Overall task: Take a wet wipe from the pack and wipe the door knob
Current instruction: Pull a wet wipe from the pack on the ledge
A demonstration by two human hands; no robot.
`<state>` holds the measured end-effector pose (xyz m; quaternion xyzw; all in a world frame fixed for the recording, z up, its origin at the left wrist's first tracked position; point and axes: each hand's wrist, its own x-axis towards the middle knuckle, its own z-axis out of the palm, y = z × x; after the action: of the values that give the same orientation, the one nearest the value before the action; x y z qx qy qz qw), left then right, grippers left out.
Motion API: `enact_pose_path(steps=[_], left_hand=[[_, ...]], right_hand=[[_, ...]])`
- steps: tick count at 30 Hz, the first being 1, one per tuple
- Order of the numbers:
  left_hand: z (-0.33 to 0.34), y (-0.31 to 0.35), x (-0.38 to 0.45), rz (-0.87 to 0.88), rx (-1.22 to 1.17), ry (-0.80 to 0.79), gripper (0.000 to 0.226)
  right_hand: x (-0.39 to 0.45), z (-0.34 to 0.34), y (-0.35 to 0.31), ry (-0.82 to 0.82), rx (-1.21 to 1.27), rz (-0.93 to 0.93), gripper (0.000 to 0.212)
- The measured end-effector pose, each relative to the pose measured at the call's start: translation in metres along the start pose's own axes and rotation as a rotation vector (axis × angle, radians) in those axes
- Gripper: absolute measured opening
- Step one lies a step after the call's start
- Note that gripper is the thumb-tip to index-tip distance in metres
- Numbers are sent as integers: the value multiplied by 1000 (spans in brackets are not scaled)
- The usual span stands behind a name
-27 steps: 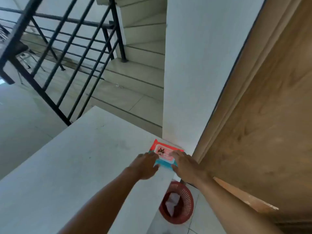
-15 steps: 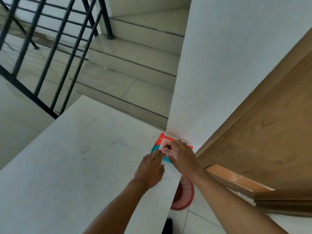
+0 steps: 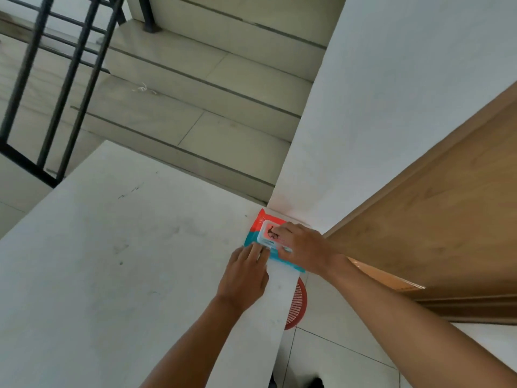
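1. Head view is showing both hands working on the wet wipe pack [image 3: 256,233], which is lying at the far right corner of the white tabletop [image 3: 112,261], right against the white wall [image 3: 391,107].
2. Left hand [image 3: 244,278] is lying flat, fingers extended and together, fingertips pressing down at the near edge of the pack; it is gripping nothing, only pinning.
3. Right hand [image 3: 303,252] is resting over the pack's right side, fingers curled onto the white flip lid [image 3: 267,238]; whether it is pinching the lid or only touching cannot be told, and the lid is looking still closed.
4. No wipe is showing yet, so the task is sitting at the opening step by this judgement.
5. Door knob is not appearing in view; only the wooden door [image 3: 433,219] is standing just right of the pack.
6. Risks from here:
   - pack is sitting close to the tabletop's right edge, so a hard tug could be sliding it off toward the red basket [image 3: 299,303] on the floor below;
   - if the left hand is easing off, the whole pack may be lifting with the lid;
   - several wipes may be coming out stuck together.
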<state>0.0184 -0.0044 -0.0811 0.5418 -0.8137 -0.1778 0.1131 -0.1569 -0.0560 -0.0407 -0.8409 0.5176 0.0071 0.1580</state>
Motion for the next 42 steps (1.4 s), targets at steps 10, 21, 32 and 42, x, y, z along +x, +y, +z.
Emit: enact_pose_path(steps=[10,21,32,42], left_hand=[[2,6,1,-43,-18,20,43],[-2,16,7,-135,-53,65,43],[-26,23,38,-270,-148,38,55],[-37,20,62,-454,-171,64,23]], right_hand=[[3,-28,18,211,-145,78,48],[-11,8,1,114,297,302,45],[-5,16,-8,260,355,350,33],[-1,14,-13,237,339,364,51]])
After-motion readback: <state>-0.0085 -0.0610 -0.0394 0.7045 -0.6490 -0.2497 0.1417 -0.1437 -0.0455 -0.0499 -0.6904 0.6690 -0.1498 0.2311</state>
